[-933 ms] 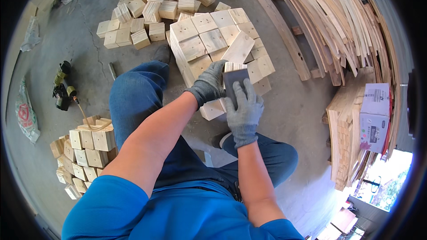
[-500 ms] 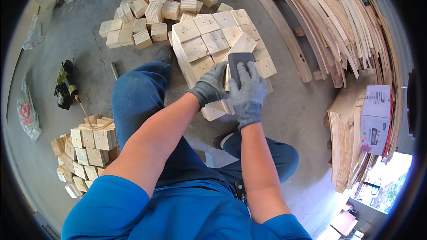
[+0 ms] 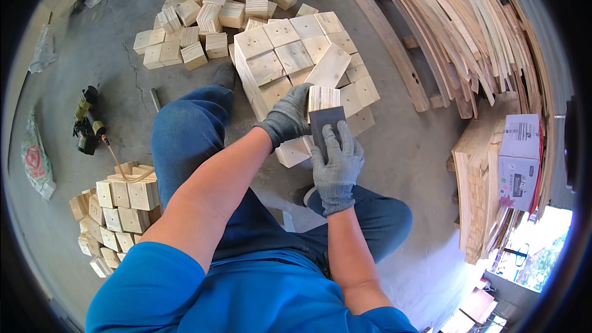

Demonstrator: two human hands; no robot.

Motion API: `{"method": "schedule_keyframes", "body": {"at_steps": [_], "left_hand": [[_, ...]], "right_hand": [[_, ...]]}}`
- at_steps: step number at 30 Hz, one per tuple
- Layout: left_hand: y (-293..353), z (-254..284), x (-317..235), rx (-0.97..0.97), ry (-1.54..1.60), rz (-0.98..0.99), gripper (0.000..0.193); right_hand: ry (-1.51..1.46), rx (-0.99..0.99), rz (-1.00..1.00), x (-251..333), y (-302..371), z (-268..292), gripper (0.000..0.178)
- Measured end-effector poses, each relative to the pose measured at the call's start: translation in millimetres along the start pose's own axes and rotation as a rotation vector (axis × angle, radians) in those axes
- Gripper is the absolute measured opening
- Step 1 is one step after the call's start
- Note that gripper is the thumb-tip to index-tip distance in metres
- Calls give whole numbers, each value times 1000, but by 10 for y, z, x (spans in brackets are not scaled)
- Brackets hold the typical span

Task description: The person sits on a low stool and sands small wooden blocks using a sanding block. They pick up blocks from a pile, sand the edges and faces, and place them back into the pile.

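My left hand (image 3: 287, 118), in a grey glove, is closed on the side of a laminated wood block (image 3: 323, 97) with its striped edge facing up. My gloved right hand (image 3: 338, 166) grips a dark flat sanding block (image 3: 324, 120), which overlaps the near end of that wood block. Beyond both hands stands a stack of square wood blocks (image 3: 266, 66). A loose flat wood piece (image 3: 330, 66) lies slantwise on top of the stack. The underside of the sanding block is hidden.
A loose heap of wood blocks (image 3: 209, 18) lies far left, and another block stack (image 3: 131, 196) stands near left. A green and black power tool (image 3: 85, 120) rests on the concrete floor. Long wood strips (image 3: 450, 31) and a cardboard box (image 3: 518, 163) line the right side.
My right hand has drawn the sanding block back toward me, uncovering the striped top of the wood block. My left hand keeps its hold, almost in place.
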State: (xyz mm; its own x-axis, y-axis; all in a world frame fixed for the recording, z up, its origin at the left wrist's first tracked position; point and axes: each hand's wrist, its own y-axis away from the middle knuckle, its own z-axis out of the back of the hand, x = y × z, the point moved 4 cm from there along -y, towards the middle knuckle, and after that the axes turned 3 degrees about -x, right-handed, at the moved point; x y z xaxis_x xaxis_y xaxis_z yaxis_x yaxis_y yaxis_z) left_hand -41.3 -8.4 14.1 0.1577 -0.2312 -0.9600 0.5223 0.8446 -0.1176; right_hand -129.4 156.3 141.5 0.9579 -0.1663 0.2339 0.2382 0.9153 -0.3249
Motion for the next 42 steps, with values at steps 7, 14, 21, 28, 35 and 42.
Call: {"method": "schedule_keyframes", "body": {"at_steps": [7, 14, 21, 28, 35, 42], "left_hand": [[-15, -51, 117, -59, 20, -79, 99], [19, 21, -106, -20, -67, -14, 99], [3, 12, -23, -8, -87, -14, 96], [3, 12, -68, -4, -48, 4, 98], [33, 61, -174, -12, -135, 27, 102], [16, -6, -28, -11, -68, -10, 99]], "right_hand": [[11, 31, -15, 5, -674, -245, 55], [46, 47, -30, -45, -862, -343, 54], [43, 34, -13, 114, -200, -43, 55], [-13, 10, 41, 10, 86, -24, 57], [0, -26, -13, -176, -590, -230, 54], [24, 37, -145, -340, -1203, -358, 56]]}}
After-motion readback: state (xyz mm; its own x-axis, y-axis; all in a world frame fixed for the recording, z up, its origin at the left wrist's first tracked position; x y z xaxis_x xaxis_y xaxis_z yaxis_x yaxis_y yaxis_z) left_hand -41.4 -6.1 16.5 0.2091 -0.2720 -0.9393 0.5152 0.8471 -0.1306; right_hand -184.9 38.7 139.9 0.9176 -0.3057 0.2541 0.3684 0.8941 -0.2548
